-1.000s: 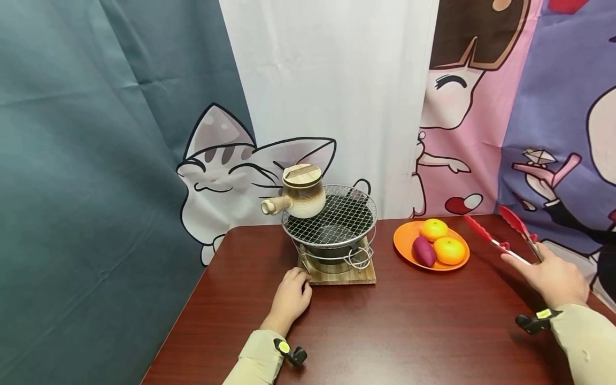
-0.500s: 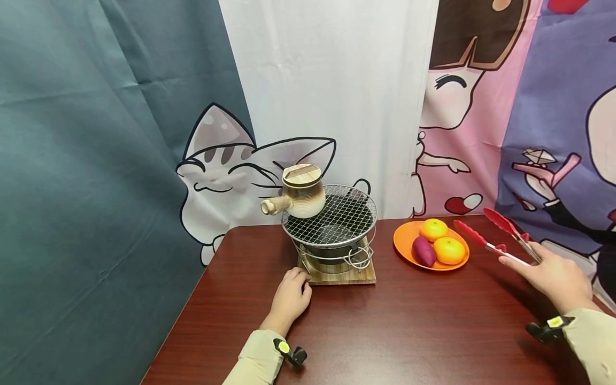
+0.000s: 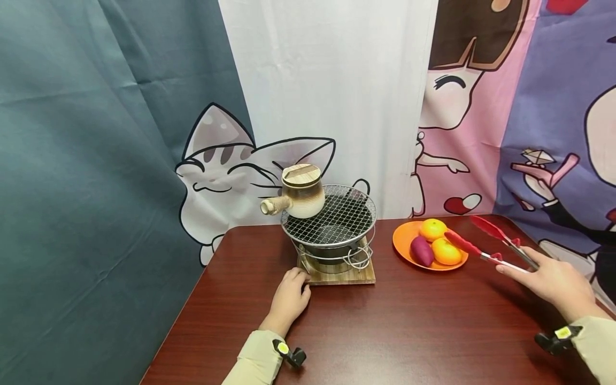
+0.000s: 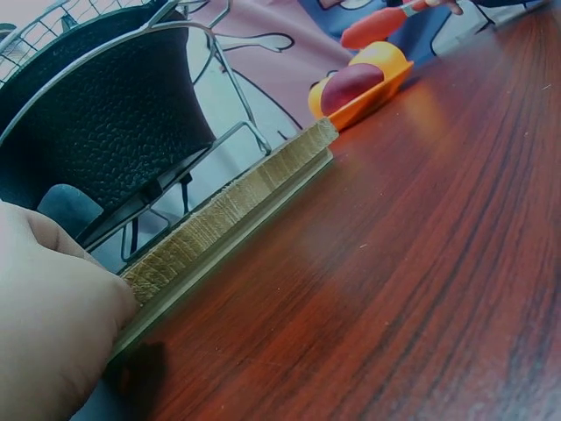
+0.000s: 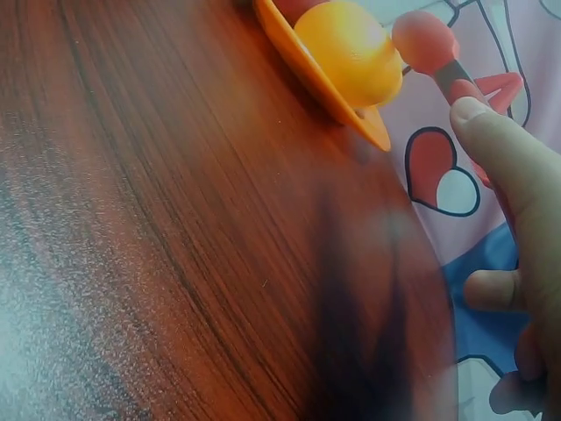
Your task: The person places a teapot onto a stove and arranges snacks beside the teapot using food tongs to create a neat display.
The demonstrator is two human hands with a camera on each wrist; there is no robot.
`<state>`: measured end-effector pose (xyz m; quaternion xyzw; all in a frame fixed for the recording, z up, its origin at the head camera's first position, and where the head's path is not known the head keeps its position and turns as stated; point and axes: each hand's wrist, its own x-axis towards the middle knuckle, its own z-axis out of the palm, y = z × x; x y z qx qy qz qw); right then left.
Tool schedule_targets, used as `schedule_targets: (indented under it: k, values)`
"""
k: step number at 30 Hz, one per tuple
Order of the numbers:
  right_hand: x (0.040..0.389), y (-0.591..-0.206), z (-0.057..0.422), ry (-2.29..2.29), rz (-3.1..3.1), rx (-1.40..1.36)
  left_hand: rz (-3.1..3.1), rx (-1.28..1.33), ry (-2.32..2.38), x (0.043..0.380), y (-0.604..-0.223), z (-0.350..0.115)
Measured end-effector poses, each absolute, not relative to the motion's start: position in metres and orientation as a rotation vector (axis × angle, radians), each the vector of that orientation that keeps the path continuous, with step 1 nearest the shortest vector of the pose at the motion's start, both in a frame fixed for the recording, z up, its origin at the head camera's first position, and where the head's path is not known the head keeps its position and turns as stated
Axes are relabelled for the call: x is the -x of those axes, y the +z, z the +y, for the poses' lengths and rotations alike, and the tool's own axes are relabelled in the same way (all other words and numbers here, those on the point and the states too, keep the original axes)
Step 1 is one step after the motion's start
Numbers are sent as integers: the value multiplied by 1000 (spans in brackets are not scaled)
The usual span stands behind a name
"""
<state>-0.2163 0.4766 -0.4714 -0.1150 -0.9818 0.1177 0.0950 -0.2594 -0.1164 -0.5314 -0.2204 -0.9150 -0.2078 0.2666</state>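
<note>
My right hand (image 3: 558, 283) holds a pair of red-tipped tongs (image 3: 500, 261) with their arms spread apart. One red tip overlaps the near orange in the head view. On the orange plate (image 3: 403, 247) lie two oranges (image 3: 446, 252) and a purple sweet potato (image 3: 422, 251). My left hand (image 3: 287, 297) grips the near left corner of the wooden base board (image 3: 353, 276) under the grill. In the left wrist view its thumb side presses against the edge of the board (image 4: 237, 208). The other left fingertips are hidden there.
A round wire grill mesh (image 3: 346, 214) tops the dark stove. On its left side stands a clay pot (image 3: 308, 200) with a wooden lid, its handle (image 3: 275, 205) pointing left. Printed curtains (image 3: 337, 80) hang right behind the brown table (image 3: 385, 331).
The tongs have moved left and lower, from right of the plate to its right edge over the near orange. My left hand has stayed put.
</note>
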Motion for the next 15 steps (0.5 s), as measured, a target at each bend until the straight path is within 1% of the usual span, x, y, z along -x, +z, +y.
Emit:
schedule_targets:
  k: [15]
  values:
    - [207, -463, 464, 307, -2978, 235, -2466, 695, -478, 251, -537, -120]
